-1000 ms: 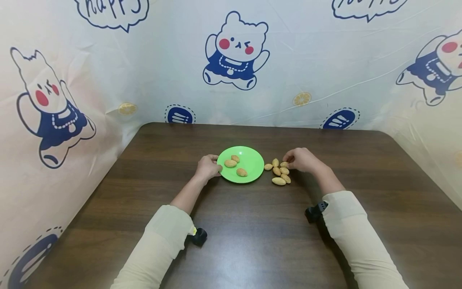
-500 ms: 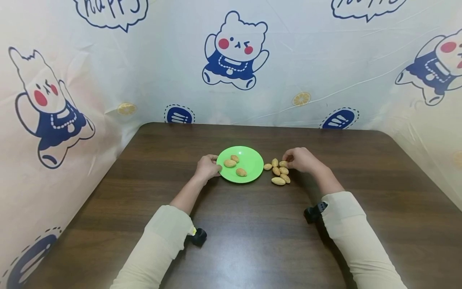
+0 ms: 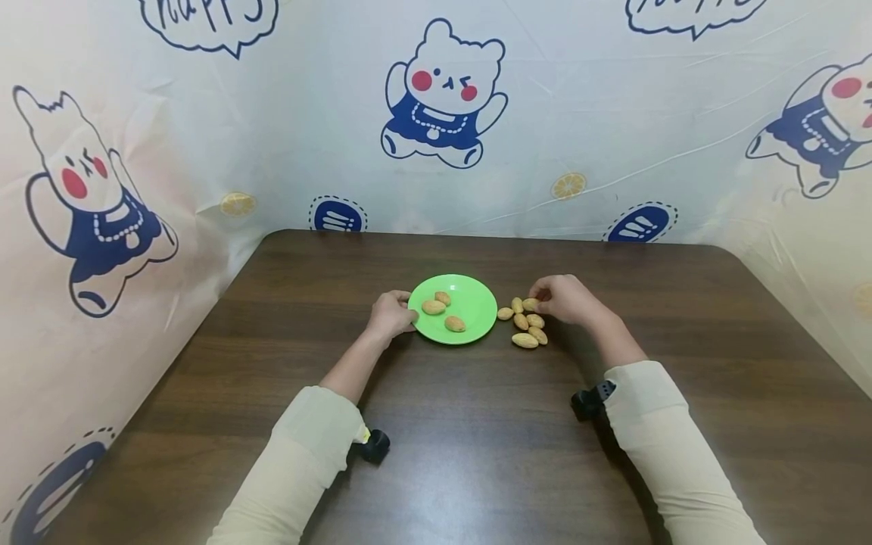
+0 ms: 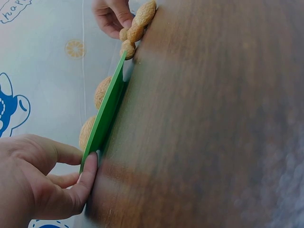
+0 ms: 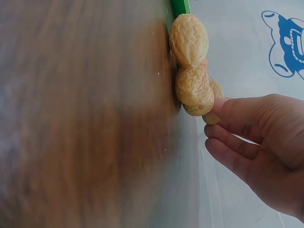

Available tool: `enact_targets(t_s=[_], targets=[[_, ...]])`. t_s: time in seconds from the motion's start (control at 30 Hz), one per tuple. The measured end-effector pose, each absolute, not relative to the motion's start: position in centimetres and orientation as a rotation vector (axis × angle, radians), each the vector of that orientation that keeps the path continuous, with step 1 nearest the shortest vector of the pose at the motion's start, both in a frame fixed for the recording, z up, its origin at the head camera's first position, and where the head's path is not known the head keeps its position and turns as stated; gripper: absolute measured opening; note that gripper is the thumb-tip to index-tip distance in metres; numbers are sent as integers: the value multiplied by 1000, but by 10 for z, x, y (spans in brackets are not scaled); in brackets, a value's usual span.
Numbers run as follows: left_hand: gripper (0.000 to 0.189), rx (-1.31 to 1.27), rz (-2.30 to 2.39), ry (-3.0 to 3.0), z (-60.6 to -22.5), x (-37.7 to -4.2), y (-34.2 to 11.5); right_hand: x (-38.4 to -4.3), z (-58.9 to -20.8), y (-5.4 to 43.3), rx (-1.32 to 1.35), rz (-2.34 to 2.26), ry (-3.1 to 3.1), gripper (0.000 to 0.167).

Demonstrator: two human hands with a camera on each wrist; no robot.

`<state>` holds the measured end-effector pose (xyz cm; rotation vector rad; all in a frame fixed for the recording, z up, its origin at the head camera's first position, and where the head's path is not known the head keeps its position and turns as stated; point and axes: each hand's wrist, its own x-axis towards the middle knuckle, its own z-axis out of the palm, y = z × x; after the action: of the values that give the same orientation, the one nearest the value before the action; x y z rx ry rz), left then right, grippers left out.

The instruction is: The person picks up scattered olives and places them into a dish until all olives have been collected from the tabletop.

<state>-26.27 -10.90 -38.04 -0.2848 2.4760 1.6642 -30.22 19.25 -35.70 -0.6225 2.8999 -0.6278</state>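
My left hand (image 3: 390,315) holds the left rim of a round green plate (image 3: 474,301). In the left wrist view its thumb and fingers pinch the plate's edge from both sides. Three unshelled peanuts, one of them a peanut (image 3: 433,307) near the plate's left side, lie on the plate. My right hand (image 3: 567,300) is at the far right of a small peanut pile (image 3: 521,322) beside the plate, pinching a peanut (image 3: 530,304) between thumb and fingers. In the right wrist view nearer peanuts (image 5: 192,85) partly hide that held one.
Everything rests on a dark brown wooden table (image 3: 443,431). A printed cloth (image 3: 286,113) with cartoon bears hangs behind it and along the sides. Both forearms wear light sleeves, with a black wrist camera (image 3: 589,404) at each cuff.
My right hand has shifted slightly up and left, and the peanut at its fingertips has moved with it. The left hand and plate stay as they were.
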Motion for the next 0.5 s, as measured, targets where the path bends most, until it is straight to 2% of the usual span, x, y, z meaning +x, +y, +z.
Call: enact_targets(t_s=[0.5], targets=[[49, -287, 1650, 2488, -382, -264, -109, -301, -352, 180, -677, -653, 2925, 14]])
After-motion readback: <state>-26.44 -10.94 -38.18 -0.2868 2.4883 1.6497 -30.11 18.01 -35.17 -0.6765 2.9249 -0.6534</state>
